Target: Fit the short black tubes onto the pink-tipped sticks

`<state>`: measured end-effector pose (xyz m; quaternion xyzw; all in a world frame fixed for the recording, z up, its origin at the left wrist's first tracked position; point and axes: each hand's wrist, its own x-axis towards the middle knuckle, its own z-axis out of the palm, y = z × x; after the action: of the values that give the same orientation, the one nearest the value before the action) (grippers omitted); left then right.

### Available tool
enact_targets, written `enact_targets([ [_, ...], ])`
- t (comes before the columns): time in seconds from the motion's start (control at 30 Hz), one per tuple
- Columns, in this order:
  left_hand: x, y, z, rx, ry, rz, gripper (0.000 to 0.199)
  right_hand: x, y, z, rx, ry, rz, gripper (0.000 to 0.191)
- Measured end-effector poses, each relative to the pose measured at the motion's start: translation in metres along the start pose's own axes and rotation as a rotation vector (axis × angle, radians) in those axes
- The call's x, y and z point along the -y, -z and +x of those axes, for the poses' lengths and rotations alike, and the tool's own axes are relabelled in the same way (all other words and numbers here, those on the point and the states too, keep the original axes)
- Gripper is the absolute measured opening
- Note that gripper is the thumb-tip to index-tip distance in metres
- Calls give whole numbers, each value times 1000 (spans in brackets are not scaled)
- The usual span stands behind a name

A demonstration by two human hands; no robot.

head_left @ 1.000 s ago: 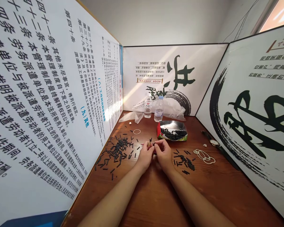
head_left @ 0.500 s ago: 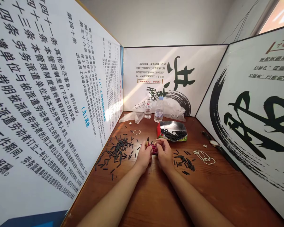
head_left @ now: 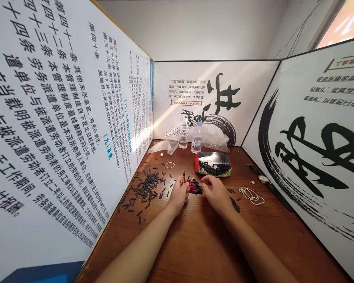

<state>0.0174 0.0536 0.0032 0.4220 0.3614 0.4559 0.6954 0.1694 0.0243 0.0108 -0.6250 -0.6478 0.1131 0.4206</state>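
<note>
My left hand is closed around a bundle of thin sticks, reddish-pink along their length, with pale tips at the left end. The right part of the bundle fans out in black ends. Just off those black ends is my right hand, its fingers bent and thumb a little apart; nothing shows plainly between them. To the left lies a loose pile of short black tubes. A few more black tubes lie partly hidden by my right hand.
Behind the hands stands an open box of black pieces. Two water bottles and clear plastic are at the back. Rubber bands and a wristwatch lie right, another band left. Printed panels enclose the table.
My right hand has moved right, off the middle of the bundle, and its black ends now show. My left hand keeps its hold. The view has turned slightly.
</note>
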Motion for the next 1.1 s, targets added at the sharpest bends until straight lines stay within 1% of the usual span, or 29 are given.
enact_targets([
  [0.07, 1, 0, 1, 4, 2, -6, 20, -13, 25, -9, 51, 5, -241, 16],
  [0.13, 2, 0, 1, 10, 4, -7, 19, -24, 47, -20, 92, -29, -417, 17],
  [0.2, 2, 0, 2, 12, 4, -3, 17, -33, 61, -28, 176, -77, -498, 19],
  [0.27, 2, 0, 2, 10, 3, -1, 16, -39, 68, -32, 249, -111, -551, 21],
  [0.37, 1, 0, 1, 16, 7, -3, 15, -47, 67, -33, 336, -110, -542, 22],
  [0.47, 0, -1, 1, 23, 13, 5, 16, -54, 63, -31, 359, -100, -500, 18],
  [0.6, -1, -1, 0, 26, 8, 11, 17, -59, 60, -29, 333, -93, -478, 13],
  [0.77, -1, -1, 0, 21, 16, 9, 19, -54, 59, -27, 337, -100, -475, 12],
  [0.83, 0, -1, 1, 25, 14, 2, 22, -51, 59, -27, 273, -69, -496, 18],
  [0.9, 0, -1, 1, 30, 11, -1, 23, -49, 57, -28, 199, -33, -532, 28],
  [0.93, 0, -1, 1, 31, 12, -1, 23, -49, 56, -28, 187, -26, -545, 31],
  [1.1, 0, -1, 0, 33, 16, 13, 20, -50, 52, -28, 266, -83, -480, 23],
])
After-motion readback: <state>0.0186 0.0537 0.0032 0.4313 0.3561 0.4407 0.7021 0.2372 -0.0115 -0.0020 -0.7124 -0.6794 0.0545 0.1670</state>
